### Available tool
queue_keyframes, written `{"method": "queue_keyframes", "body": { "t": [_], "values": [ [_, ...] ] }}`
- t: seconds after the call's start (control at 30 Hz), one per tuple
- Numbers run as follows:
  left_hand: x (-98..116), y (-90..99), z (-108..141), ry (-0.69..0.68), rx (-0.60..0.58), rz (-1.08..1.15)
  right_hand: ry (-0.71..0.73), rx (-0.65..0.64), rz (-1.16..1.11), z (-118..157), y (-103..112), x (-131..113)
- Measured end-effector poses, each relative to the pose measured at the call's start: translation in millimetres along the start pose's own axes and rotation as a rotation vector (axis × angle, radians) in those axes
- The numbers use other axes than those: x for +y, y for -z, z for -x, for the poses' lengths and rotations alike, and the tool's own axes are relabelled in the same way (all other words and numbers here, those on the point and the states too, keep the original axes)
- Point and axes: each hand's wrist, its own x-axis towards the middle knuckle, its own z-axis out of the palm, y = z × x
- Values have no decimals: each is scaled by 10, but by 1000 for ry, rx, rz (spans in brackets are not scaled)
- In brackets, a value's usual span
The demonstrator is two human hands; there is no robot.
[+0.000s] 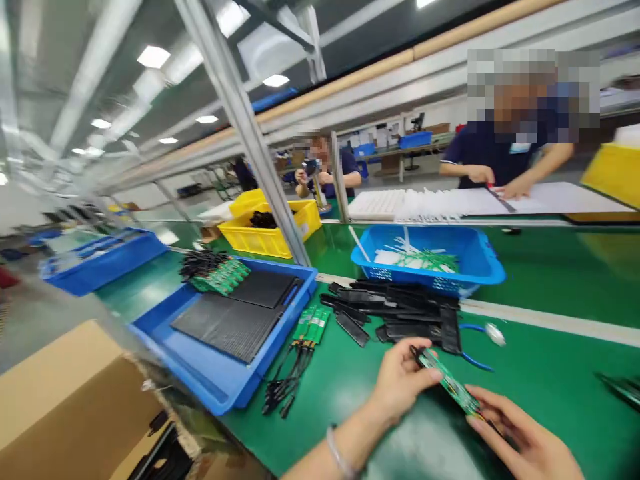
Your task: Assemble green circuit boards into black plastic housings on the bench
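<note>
Between my two hands is a long green circuit board [450, 385], tilted above the green bench. My left hand [400, 380] pinches its upper end, where a short black wire loops out. At the lower end, my right hand [515, 430] grips the board near some thin coloured wires. Just beyond lies a heap of flat black plastic casings [400, 303]. Blue-handled cutters or pliers [475, 363] stick out beside the heap, partly hidden. To the left, several green boards with black cables [310, 327] rest on the bench.
A blue tray [240, 399] at left holds ridged black panels and a stack of boards. Behind the casings stands a blue basket [430, 233] with white and green strips. A yellow bin [257, 241] and a metal post [245, 120] stand further back. Two co-workers [520, 153] work opposite.
</note>
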Motion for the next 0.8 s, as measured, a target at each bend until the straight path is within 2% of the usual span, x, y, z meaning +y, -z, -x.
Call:
{"method": "queue_keyframes", "body": {
  "t": [0.07,0.13,0.27,0.37,0.47,0.57,0.67,0.8],
  "values": [
    [24,-30,-71,-18,-40,-8,-17,23,8,-70,75,-283],
    [1,-20,-90,-13,-57,-15,-39,17,33,-127,101,-417],
    [-45,67,-35,26,-75,-57,-49,-35,72,-117,112,-422],
    [-47,108,-12,-8,-89,-109,-33,-83,86,-87,120,-401],
    [-50,98,-7,-5,-140,-136,10,-78,110,-85,132,-414],
    [-66,59,16,72,-169,-82,56,-57,134,-73,132,-447],
    [-86,29,49,110,-152,-50,79,-43,151,-39,119,-497],
    [-93,29,59,64,-78,-127,66,-17,153,-14,107,-560]
  ]
}}
